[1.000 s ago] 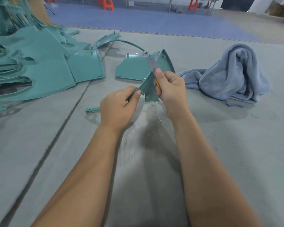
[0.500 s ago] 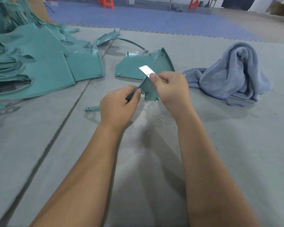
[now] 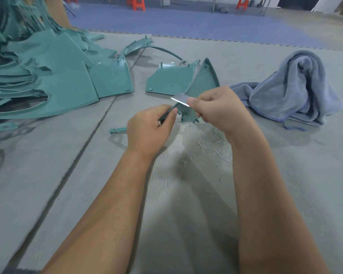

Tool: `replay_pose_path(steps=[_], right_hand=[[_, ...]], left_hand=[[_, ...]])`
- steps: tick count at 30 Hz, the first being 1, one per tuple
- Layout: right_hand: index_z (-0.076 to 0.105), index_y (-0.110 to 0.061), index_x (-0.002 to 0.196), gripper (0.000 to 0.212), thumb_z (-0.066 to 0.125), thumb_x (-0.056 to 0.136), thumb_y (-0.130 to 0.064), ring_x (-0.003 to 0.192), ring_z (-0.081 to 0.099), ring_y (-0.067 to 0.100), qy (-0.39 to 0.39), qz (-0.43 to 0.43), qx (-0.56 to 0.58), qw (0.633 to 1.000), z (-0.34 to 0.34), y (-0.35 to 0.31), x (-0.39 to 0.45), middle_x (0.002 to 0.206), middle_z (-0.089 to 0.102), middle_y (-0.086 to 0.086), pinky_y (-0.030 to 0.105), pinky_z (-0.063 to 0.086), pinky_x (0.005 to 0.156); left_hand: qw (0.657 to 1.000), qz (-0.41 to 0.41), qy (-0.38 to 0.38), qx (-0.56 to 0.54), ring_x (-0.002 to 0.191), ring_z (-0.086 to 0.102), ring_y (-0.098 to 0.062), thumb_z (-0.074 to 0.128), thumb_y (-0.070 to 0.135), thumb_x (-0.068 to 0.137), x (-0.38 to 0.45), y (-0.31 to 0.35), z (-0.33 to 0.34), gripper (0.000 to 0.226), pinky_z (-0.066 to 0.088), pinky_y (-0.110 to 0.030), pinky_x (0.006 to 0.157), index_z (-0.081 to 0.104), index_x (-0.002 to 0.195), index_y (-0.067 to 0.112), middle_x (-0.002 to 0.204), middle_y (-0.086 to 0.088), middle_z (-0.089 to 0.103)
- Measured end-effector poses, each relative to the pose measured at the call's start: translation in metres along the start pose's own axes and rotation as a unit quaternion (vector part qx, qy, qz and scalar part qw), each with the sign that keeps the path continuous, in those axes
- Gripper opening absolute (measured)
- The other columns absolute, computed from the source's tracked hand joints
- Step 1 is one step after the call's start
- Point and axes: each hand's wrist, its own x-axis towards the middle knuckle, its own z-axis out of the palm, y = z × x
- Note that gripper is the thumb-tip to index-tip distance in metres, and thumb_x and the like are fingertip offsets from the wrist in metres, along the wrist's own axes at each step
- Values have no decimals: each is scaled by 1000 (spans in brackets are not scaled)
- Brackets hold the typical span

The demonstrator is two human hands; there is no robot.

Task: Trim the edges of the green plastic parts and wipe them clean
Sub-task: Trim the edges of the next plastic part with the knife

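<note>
My left hand (image 3: 149, 128) grips one end of a small green plastic part (image 3: 186, 114), held above the grey mat. My right hand (image 3: 218, 107) pinches a thin metal blade (image 3: 180, 99) between thumb and fingers, and the blade lies across the part's upper edge. Pale plastic shavings (image 3: 212, 143) are scattered on the mat under my hands. A crumpled grey-blue cloth (image 3: 297, 86) lies to the right, apart from both hands.
A big heap of green plastic panels (image 3: 44, 76) fills the left side. Two more green pieces (image 3: 178, 80) lie just beyond my hands, a curved strip (image 3: 147, 47) behind them, and a small green offcut (image 3: 117, 130) left of my left hand.
The blade has swung from pointing up to lying nearly flat across the part's top edge. My right hand shifted slightly right. More shavings show on the mat.
</note>
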Motion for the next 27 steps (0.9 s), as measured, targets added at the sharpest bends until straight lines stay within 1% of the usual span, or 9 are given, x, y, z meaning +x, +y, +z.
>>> replay_pose_path(steps=[3, 6, 8, 11, 13, 15, 18, 22, 27], right_hand=[[50, -14, 53, 43, 62, 92, -27, 38, 26, 9, -3, 8, 61, 998, 0, 1, -2, 42, 34, -5, 21, 24, 44], [50, -15, 60, 40, 56, 98, -27, 39, 27, 8, 53, 10, 174, 983, -3, 0, 1, 45, 36, -2, 16, 24, 40], [52, -15, 65, 37, 50, 101, -27, 42, 32, 9, 80, 3, 191, 978, -3, 2, 2, 48, 40, 1, 17, 28, 42], [57, -18, 69, 34, 49, 101, -28, 47, 44, 12, 92, -14, 152, 984, 3, 5, 3, 54, 51, -1, 25, 38, 49], [59, -17, 70, 32, 50, 100, -28, 52, 47, 15, 99, -23, 122, 987, 7, 7, 3, 54, 53, 1, 32, 43, 57], [57, -13, 69, 34, 52, 99, -28, 55, 43, 18, 104, -25, 95, 990, 10, 10, 5, 53, 48, 1, 35, 38, 60], [56, -3, 69, 35, 53, 97, -24, 56, 36, 16, 118, -31, 55, 991, 13, 12, 6, 53, 40, -2, 32, 31, 59], [54, 9, 75, 38, 53, 95, -23, 58, 31, 17, 129, -55, 1, 990, 15, 10, 4, 61, 37, 9, 32, 24, 57], [52, 13, 75, 38, 53, 95, -20, 59, 27, 19, 119, -63, -10, 991, 14, 7, 1, 62, 34, 11, 32, 21, 57]], left_hand=[[1000, 0, 7, 14, 58, 49, -20, 50, 39, 95, 2, -1, 1, 32, 44, -37, 53, 70, 81, 18, 57, 2, 52], [999, 24, 25, 34, 57, 50, -20, 50, 37, 96, 2, 0, 1, 31, 43, -36, 50, 71, 82, 18, 58, 4, 53], [997, 42, 38, 45, 60, 53, -21, 51, 34, 96, 2, 0, 1, 28, 44, -36, 50, 73, 87, 19, 62, 3, 60], [997, 39, 20, 62, 65, 57, -23, 47, 38, 96, 3, -3, 3, 32, 47, -40, 53, 73, 92, 21, 68, 1, 64], [997, 31, 12, 69, 66, 56, -23, 44, 40, 96, 4, -4, 3, 34, 47, -41, 54, 72, 91, 22, 68, 1, 63], [997, 33, 14, 69, 65, 55, -22, 45, 40, 96, 4, -5, 4, 33, 46, -40, 53, 72, 90, 22, 67, 1, 62], [997, 31, 15, 63, 64, 55, -22, 45, 39, 96, 4, -5, 4, 32, 45, -41, 53, 72, 91, 22, 67, 1, 62], [998, 25, 8, 56, 65, 55, -22, 46, 39, 96, 3, -5, 3, 33, 45, -40, 53, 73, 94, 22, 67, 1, 62], [999, 19, 0, 49, 64, 54, -22, 46, 38, 96, 3, -4, 2, 33, 44, -40, 54, 74, 95, 21, 66, 0, 61]])
